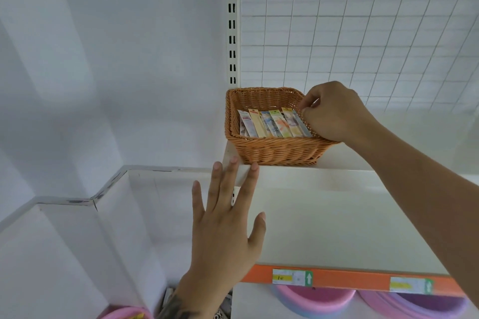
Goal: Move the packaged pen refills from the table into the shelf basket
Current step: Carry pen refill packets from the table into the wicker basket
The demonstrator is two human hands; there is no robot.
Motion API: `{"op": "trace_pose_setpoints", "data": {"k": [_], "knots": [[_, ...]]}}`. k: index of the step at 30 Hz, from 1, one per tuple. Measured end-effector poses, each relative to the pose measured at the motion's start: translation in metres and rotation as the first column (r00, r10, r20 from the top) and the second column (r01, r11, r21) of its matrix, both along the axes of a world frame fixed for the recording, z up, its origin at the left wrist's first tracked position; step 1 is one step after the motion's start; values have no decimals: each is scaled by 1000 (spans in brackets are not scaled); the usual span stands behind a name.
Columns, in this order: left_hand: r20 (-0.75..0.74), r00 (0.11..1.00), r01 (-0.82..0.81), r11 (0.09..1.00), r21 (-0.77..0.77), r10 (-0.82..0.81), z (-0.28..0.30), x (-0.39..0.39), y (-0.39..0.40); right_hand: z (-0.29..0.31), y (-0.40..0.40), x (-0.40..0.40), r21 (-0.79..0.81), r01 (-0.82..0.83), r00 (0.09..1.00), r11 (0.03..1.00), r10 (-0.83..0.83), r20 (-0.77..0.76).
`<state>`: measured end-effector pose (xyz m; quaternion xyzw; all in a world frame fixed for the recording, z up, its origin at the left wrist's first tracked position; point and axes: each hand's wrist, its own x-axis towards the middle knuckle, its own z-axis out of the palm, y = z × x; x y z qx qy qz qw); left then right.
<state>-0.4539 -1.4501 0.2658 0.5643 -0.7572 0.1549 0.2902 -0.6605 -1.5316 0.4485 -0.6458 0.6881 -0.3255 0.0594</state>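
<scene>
Tan woven wicker basket (269, 149) sits on the white upper shelf (311, 179), back-left corner by the slotted white upright (232, 21) w/ wire grid panel (363, 33) behind. Inside: row of slim colourful packaged pen refills (272, 124), leaning side by side. Right hand (334, 114) reaches over the basket's right rim, fingers (309, 105) curled, pinching the rightmost pack afaict. Left hand (228, 220) is flat, fingers spread, tips touching the shelf's front edge. Orange price strip (350, 280) on the shelf below, pink foam rings (313, 300) under it.
</scene>
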Motion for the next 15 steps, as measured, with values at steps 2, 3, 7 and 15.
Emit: {"op": "trace_pose_setpoints", "data": {"k": [2, 3, 7, 15], "knots": [[-18, 1000, 11, 1000, -1, -11, -1, -1, -1, 0, 5, 1, -14, 8, 1000, 1000, -8, -8], [-28, 999, 19, 1000, -4, -19, -1, -1, -1, 0, 9, 2, -28, 10, 1000, 1000, -10, -10], [-50, 998, 48, 999, -14, -48, -3, -1, -1, -8, 34, 6, -155, -20, 999, 988, 24, 22], [-38, 999, 19, 995, 95, -16, -7, 2, 20, -99, 95, 10, -486, -222, 936, 845, 45, -348]]}}
